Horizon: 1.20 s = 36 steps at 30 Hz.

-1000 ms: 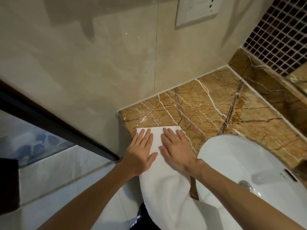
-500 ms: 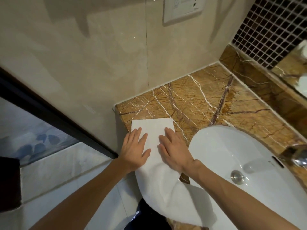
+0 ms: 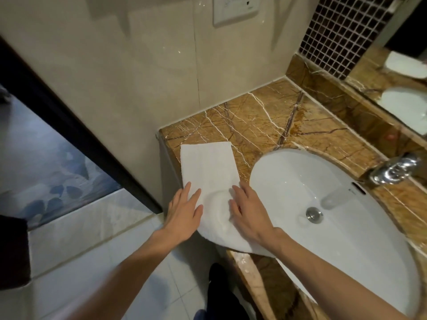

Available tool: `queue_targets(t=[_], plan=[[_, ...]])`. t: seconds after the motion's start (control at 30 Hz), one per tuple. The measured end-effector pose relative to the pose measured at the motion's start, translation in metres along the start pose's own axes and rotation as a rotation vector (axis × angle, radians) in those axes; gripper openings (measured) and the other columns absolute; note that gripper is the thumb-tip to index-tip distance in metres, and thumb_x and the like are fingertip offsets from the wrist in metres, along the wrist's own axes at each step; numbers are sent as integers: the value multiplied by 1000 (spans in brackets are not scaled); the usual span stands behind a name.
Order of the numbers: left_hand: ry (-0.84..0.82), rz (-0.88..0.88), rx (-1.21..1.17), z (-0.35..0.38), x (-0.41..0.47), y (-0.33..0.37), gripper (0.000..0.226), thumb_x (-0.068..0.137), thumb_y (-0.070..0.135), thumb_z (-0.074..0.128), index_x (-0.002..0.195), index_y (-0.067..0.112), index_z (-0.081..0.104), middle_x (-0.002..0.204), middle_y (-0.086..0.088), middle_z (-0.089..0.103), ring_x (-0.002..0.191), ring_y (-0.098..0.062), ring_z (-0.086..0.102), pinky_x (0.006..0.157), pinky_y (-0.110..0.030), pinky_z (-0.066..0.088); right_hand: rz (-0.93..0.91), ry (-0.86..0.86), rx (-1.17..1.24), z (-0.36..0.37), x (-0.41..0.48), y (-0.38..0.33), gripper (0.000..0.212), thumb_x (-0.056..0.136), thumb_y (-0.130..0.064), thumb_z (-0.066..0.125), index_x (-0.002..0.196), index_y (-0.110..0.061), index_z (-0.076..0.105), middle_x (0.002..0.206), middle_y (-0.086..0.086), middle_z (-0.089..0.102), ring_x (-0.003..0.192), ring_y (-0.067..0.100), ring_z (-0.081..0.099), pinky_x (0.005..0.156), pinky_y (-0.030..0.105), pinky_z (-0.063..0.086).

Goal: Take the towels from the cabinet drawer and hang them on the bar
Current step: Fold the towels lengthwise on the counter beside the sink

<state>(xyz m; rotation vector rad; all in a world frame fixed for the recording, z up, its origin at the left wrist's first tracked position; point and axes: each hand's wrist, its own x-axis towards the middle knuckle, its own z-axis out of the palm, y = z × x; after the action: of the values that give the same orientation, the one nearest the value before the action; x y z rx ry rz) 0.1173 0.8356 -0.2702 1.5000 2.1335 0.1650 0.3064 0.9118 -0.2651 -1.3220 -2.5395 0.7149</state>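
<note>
A folded white towel [image 3: 209, 167] lies lengthwise on the left end of the brown marble counter [image 3: 261, 116], its near end hanging over the counter's front edge. My left hand [image 3: 183, 214] rests flat on the towel's near left side, fingers spread. On the towel's near right side my right hand [image 3: 248, 212] lies flat, close to the basin rim. Neither hand grips the cloth. No towel bar or cabinet drawer is in view.
A white oval basin [image 3: 346, 227] with a metal drain fills the counter's right side, a chrome tap [image 3: 392, 170] behind it. A beige tiled wall [image 3: 138, 77] stands behind the counter, a mirror [image 3: 402, 72] at far right. White floor tiles and a dark door frame lie to the left.
Both flat hands have slid along the towel toward me, from its far end to its near end at the counter's edge. The head view has swung right, showing the tap.
</note>
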Motion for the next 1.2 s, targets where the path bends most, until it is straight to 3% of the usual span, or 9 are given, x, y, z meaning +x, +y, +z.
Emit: queue_targets(t=[0.23, 0.43, 0.6, 0.77, 0.93, 1.07, 1.2], plan=[[-64, -48, -404, 6, -49, 19, 56, 101, 32, 38, 151, 19, 18, 161, 0, -6, 147, -21, 11, 116, -32, 16, 46, -131, -50, -9, -49, 4, 47, 102, -40, 32, 143, -17, 37, 144, 3, 45, 126, 21, 46, 108, 30, 34], [10, -100, -601, 14, -73, 37, 54, 100, 24, 45, 150, 18, 25, 158, -2, 7, 144, -20, 22, 111, -27, 26, 54, -152, -162, -6, -62, 12, 46, 99, -49, 28, 128, -19, 47, 128, 2, 55, 106, 16, 54, 94, 24, 42], [57, -240, -805, 27, -69, 44, 60, 99, 23, 48, 151, 20, 19, 154, -2, 25, 138, -22, 33, 110, -36, 33, 78, -117, -256, 0, -63, 18, 45, 99, -50, 32, 126, -19, 50, 116, 4, 57, 94, 17, 54, 86, 28, 46], [158, -326, -1067, 35, -63, 45, 52, 94, 13, 56, 143, 21, 38, 140, -2, 47, 128, -23, 47, 104, -45, 44, 94, -139, -311, -1, -65, 21, 45, 98, -49, 32, 118, -16, 54, 106, 5, 61, 87, 19, 56, 83, 34, 49], [112, -446, -1242, 42, -65, 41, 73, 87, 14, 68, 147, 22, 29, 126, -7, 61, 112, -23, 60, 99, -47, 48, 114, -216, -230, -9, -68, 21, 33, 99, -43, 36, 105, -16, 54, 101, 4, 65, 84, 19, 60, 85, 36, 49], [109, -426, -1243, 43, -65, 40, 37, 85, 10, 69, 119, 13, 57, 116, -6, 67, 104, -20, 63, 91, -36, 54, 106, -318, -135, -19, -71, 17, 33, 102, -41, 35, 115, -14, 49, 105, 5, 63, 86, 20, 60, 81, 33, 50], [170, -407, -1350, 30, -63, 44, 17, 85, 9, 69, 99, 18, 63, 109, -5, 69, 100, -21, 65, 80, -32, 55, 175, -372, 59, -40, -68, 6, 31, 101, -40, 35, 111, -14, 51, 101, 4, 59, 85, 18, 55, 77, 30, 44]])
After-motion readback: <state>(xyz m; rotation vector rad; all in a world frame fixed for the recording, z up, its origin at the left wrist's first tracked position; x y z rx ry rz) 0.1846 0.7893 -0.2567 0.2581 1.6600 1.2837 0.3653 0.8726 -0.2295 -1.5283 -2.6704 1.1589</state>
